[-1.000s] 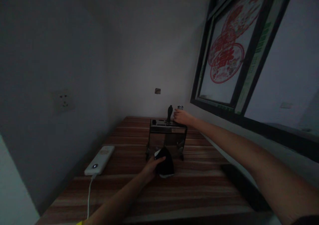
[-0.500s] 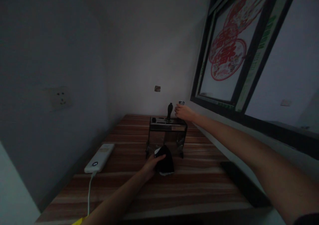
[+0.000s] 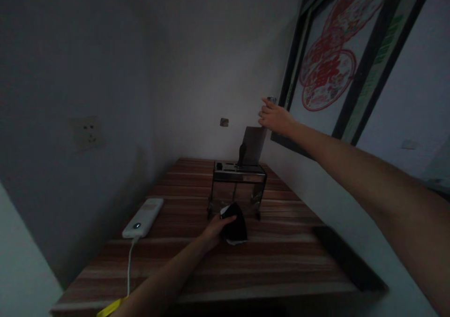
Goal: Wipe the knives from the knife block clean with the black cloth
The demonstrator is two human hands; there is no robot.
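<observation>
My right hand [image 3: 276, 117] is raised above the right end of a knife rack [image 3: 241, 169], closed around the handle of a cleaver. The cleaver's broad blade [image 3: 254, 143] stands upright, partly out of the rack's slot. The shiny handle end [image 3: 271, 99] shows above my fist. Another black-handled utensil [image 3: 241, 154] stands in the rack beside the blade. In front of the rack, my left hand [image 3: 215, 229] is closed on a black cloth-like piece with white edges [image 3: 235, 224], low over the table. Its exact kind is unclear in the dim light.
A white power bank [image 3: 144, 217] with a white cable [image 3: 129, 270] lies on the left of the striped wooden table [image 3: 281, 270]. A dark flat object [image 3: 348, 256] lies along the right edge. Walls stand behind and left, with a window [image 3: 326, 73] at right.
My right hand has risen and drawn the cleaver upward, so its blade now shows above the rack. My left hand keeps its hold on the black piece; the view has shifted slightly.
</observation>
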